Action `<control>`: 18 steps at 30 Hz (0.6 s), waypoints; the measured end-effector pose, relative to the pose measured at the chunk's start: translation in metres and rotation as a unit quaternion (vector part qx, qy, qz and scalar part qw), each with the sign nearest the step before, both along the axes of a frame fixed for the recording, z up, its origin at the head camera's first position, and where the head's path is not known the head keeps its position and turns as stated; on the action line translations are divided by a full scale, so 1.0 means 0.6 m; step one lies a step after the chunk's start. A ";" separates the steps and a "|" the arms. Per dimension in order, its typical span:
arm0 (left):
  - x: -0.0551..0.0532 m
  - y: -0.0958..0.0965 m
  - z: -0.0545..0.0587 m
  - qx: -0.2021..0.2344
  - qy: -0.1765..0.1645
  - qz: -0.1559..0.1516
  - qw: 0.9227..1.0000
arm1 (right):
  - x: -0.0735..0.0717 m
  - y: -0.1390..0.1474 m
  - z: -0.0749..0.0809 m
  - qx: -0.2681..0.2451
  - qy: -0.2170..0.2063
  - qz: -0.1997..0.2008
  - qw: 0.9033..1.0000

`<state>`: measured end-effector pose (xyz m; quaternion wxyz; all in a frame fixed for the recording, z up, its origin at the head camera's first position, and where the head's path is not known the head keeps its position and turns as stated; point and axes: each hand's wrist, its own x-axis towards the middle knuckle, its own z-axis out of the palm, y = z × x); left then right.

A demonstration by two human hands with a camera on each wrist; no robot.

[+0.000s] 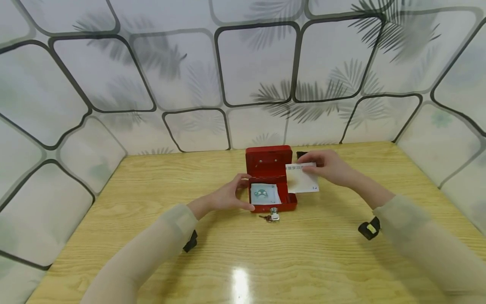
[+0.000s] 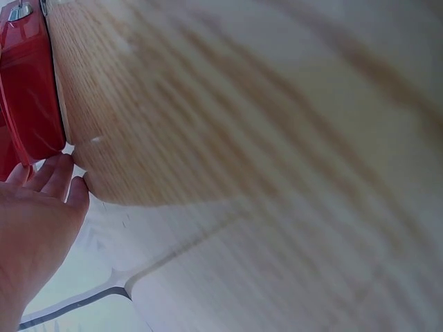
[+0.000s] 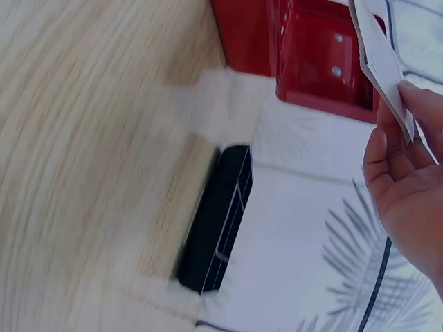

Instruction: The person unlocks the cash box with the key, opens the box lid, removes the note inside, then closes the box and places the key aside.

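Note:
A red metal cash box (image 1: 291, 205) lies on the table with its lid (image 1: 268, 160) raised. My left hand (image 1: 230, 195) grips the box's left side, thumb at the front corner and fingers at the back; the left wrist view shows the fingertips against the red wall (image 2: 31, 90). Inside the box lies a paper sheet (image 1: 265, 193) with a teal cartoon face. Over the box's right side, my right hand (image 1: 329, 166) pinches a white notepad (image 1: 302, 180) with printed characters along its top edge. From the right wrist, the pad (image 3: 379, 62) looks thin and layered.
Keys (image 1: 267, 218) hang from the lock (image 1: 274, 213) at the box's front. A black case (image 3: 218, 214) lies behind my right hand, mostly hidden in the head view. Patterned fabric walls (image 1: 258, 63) enclose the wooden table (image 1: 212, 261).

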<state>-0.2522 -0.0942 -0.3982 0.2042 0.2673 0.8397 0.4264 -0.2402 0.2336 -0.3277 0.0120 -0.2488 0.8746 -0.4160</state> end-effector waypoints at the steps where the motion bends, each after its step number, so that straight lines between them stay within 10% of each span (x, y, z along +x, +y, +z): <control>1: 0.000 0.000 0.000 -0.001 0.000 0.000 1.000 | 0.000 0.006 0.001 0.001 -0.001 -0.001 1.000; 18: -0.002 0.000 -0.001 -0.001 -0.003 0.001 1.000 | -0.008 0.078 -0.020 0.024 -0.022 -0.037 0.999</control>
